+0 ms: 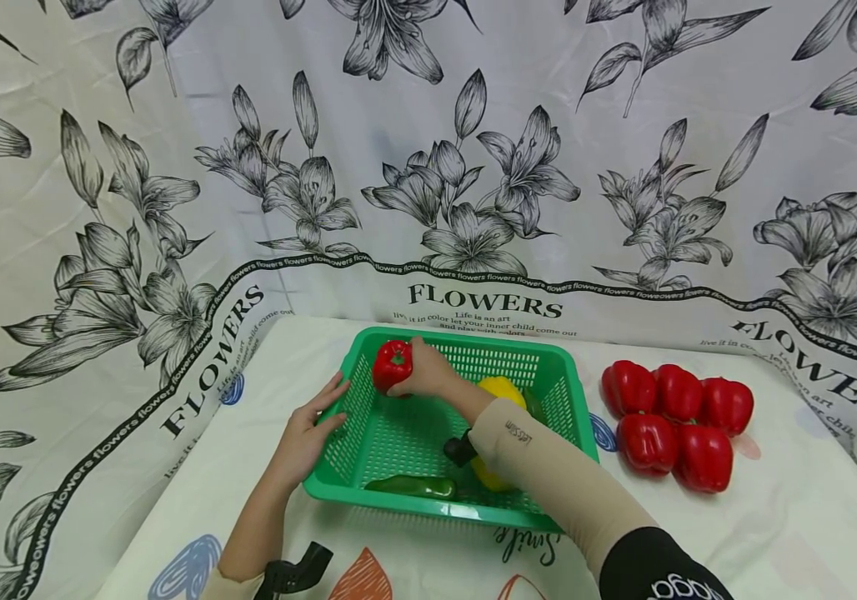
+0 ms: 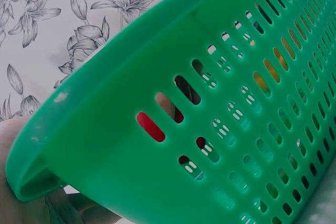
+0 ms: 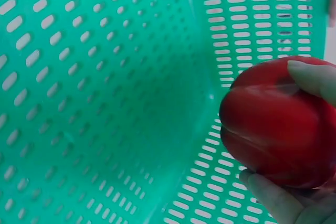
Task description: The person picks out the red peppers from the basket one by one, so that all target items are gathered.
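A red bell pepper [image 1: 393, 367] is in my right hand [image 1: 428, 369], over the back left corner of a green plastic basket [image 1: 398, 433]. In the right wrist view the thumb lies on one side of the red bell pepper [image 3: 278, 124] and fingers on the other. My left hand [image 1: 307, 433] touches the basket's left rim, its fingers stretched out in the head view. The left wrist view shows the hand [image 2: 13, 135] at the rim, partly hidden by it. Inside the basket, a long green pepper [image 1: 412, 486] lies along the front wall.
Yellow bell peppers [image 1: 502, 388] lie in the basket's right part, partly covered by my right arm, beside another green vegetable [image 1: 533, 406]. Several red bell peppers [image 1: 646, 443] sit together on the white cloth [image 1: 789, 500] to the right. A flower-printed curtain [image 1: 368, 292] hangs behind.
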Demonstrator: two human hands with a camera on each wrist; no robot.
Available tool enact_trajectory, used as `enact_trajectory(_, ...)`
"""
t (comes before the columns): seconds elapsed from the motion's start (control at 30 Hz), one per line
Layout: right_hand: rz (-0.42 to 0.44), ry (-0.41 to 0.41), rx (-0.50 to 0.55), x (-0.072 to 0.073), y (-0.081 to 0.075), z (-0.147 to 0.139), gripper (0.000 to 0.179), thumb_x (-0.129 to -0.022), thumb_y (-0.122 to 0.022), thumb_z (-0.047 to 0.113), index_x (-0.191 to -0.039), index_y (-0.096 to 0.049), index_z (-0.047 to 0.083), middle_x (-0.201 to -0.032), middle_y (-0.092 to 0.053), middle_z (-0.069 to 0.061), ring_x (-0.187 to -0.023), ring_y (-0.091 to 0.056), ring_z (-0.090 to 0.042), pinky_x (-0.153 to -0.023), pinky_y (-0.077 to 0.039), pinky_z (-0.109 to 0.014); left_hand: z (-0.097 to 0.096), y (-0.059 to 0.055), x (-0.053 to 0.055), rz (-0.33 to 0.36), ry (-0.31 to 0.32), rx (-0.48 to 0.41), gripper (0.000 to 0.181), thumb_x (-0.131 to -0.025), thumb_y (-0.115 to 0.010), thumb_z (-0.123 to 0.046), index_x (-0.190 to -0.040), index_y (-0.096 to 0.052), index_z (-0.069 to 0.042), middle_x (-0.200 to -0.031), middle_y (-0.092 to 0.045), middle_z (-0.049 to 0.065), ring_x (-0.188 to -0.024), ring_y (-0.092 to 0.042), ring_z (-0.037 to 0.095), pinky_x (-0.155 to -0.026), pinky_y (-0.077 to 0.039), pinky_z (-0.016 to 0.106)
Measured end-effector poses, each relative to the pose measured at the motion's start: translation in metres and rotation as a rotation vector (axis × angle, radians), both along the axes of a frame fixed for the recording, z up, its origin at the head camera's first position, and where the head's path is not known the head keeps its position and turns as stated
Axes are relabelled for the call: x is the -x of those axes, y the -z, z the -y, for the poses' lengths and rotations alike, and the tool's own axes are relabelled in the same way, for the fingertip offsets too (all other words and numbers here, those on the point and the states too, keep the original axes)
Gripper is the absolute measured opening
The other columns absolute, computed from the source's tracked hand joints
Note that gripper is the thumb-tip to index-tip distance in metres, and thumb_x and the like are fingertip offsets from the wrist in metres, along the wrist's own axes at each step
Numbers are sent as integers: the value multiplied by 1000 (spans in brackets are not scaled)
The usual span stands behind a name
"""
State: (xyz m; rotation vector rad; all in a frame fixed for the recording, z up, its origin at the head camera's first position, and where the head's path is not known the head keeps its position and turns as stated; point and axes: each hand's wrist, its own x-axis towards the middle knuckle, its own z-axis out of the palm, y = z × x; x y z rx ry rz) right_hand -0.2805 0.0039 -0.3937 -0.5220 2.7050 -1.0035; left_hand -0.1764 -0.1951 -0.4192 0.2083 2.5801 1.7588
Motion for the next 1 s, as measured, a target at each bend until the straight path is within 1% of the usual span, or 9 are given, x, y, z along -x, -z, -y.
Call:
enact_trajectory(0.2, 15, -32, 44, -4, -15, -12, 68, -69, -81, 19, -122, -42, 1, -118, -57, -13, -107, -56, -26, -84, -52, -36, -1, -2, -1, -6, 5, -2, 47, -95, -48, -8, -141, -40, -9, -155, -22, 0, -145, -12, 28, -113, -12, 58)
enact_trajectory(0.37, -4, -59, 81, -10, -30, -23, 69, -68, -81, 17, -123, -41, 0, -118, -57, -14, -108, -57, -27, -83, -54, -36, -1, -2, -2, -13, 12, -7, 47, -95, -48, -8, -141, -40, -8, -155, -22, 1, -145, -12, 29, -113, -12, 58)
enact_trajectory(0.53, -25, -85, 90, -13, -38, -34, 70, -68, -82, 21, -122, -43, 1, -117, -57, -12, -107, -58, -26, -81, -55, -34, 1, 1, -1, -16, 14, -4, 47, -95, -48, -7, -141, -40, -7, -156, -22, 2, -145, -12, 29, -113, -12, 58)
enact_trajectory(0.67, -16, -100, 99, -17, -44, -42, 68, -68, -82, 23, -121, -44, 3, -117, -57, -11, -106, -58, -26, -79, -55, -33, 1, 2, 0, -11, 8, 2, 48, -94, -48, -7, -141, -40, -7, -156, -22, 2, -145, -12, 29, -113, -13, 58)
enact_trajectory(0.83, -1, -119, 111, -25, -51, -53, 72, -70, -80, 26, -127, -42, 4, -121, -56, -10, -108, -57, -26, -79, -55, -34, 2, 4, 0, -15, 1, 1, 48, -94, -48, -8, -141, -40, -8, -156, -22, 1, -145, -12, 29, -113, -13, 58)
enact_trajectory(1.0, 13, -121, 110, -35, -58, -66, 78, -72, -79, 29, -134, -37, 5, -127, -54, -11, -112, -56, -28, -80, -55, -35, 0, 3, -1, -9, 1, 1, 48, -95, -48, -9, -142, -39, -9, -156, -20, 1, -145, -11, 30, -112, -13, 60)
